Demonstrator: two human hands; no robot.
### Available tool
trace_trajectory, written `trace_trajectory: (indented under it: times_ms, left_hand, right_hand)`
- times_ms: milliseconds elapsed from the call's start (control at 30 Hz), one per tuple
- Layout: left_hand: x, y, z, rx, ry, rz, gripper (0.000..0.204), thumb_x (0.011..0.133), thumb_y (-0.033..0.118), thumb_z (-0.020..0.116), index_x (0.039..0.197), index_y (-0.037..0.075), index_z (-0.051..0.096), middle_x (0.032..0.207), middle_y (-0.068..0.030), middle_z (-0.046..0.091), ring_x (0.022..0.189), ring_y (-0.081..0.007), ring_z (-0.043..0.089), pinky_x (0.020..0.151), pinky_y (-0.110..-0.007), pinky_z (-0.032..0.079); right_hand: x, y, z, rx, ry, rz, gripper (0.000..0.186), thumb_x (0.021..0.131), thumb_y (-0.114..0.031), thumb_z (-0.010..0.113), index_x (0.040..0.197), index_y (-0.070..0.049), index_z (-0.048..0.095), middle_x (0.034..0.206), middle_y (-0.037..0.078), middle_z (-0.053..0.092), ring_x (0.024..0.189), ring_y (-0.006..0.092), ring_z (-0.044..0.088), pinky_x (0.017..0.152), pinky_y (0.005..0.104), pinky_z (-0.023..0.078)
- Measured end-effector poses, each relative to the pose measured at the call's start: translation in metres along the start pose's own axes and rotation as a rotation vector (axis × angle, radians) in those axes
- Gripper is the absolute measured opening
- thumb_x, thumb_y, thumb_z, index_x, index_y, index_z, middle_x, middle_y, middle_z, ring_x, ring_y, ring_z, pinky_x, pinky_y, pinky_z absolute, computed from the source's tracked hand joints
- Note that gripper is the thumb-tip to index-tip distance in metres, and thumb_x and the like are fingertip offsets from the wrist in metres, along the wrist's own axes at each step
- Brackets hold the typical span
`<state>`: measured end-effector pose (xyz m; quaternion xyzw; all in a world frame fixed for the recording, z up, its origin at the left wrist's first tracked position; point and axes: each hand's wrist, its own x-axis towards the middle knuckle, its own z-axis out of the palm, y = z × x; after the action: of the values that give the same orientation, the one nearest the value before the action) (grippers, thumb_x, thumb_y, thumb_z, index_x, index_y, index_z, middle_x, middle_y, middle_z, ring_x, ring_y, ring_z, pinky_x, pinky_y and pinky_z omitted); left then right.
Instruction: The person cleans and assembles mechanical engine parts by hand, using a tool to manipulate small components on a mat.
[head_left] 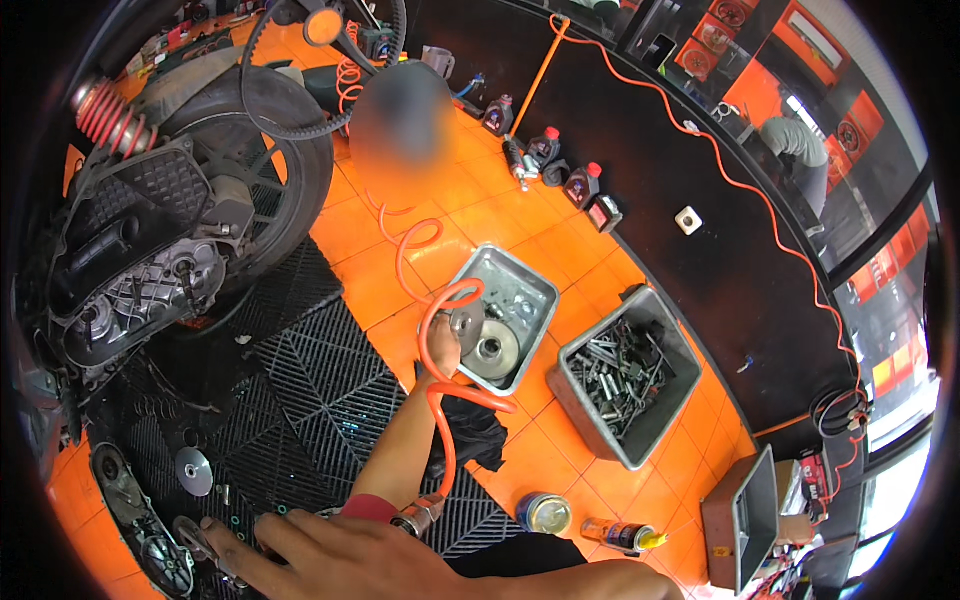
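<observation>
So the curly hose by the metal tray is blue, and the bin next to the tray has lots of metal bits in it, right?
Not quite: the curly hose is orange-red, not blue, as the head view shows. It is by the metal tray, and the bin next to the tray does have lots of metal bits in it.

Showing no readable text: at one o'clock, blurring on labelled dark bottles [581,187]; at four o'clock, on a red box [815,478]; at five o'clock, on a yellow-tipped can [614,535].
</observation>
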<state>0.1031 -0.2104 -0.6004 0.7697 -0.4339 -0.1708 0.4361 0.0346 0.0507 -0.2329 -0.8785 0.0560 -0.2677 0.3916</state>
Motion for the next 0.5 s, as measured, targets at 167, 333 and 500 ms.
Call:
trace_trajectory:
  times_ms: [167,333,500]
  left_hand:
    - [-0.056,-0.103,-0.029,-0.255,0.082,-0.034,0.027,0.099,0.014,0.058,0.123,0.001,0.058,0.109,-0.0136,0.069,0.102,-0.0293,0.069,0.087,-0.044,0.055]
    - [-0.242,-0.074,-0.147,-0.29,-0.002,0.038,0.019,0.096,0.01,0.061,0.113,0.004,0.068,0.107,-0.0156,0.067,0.101,-0.0295,0.068,0.086,-0.041,0.055]
    - [-0.418,-0.12,-0.275,0.047,0.083,-0.263,0.029,0.086,0.018,0.072,0.112,0.005,0.072,0.11,-0.0153,0.069,0.108,-0.0367,0.065,0.095,-0.046,0.053]
  right_hand:
    - [0.016,0.012,0.015,0.096,-0.145,-0.018,0.041,0.089,-0.02,0.072,0.128,-0.009,0.064,0.095,0.009,0.065,0.083,0.0239,0.066,0.065,0.0366,0.056]
    - [0.029,0.005,-0.004,-0.042,-0.118,0.053,0.055,0.07,-0.002,0.085,0.123,0.001,0.069,0.099,0.011,0.073,0.087,0.0272,0.072,0.075,0.0381,0.056]
    - [0.044,-0.011,0.026,0.005,-0.181,0.088,0.047,0.075,-0.001,0.083,0.12,-0.002,0.07,0.093,0.014,0.071,0.08,0.0257,0.069,0.074,0.034,0.052]
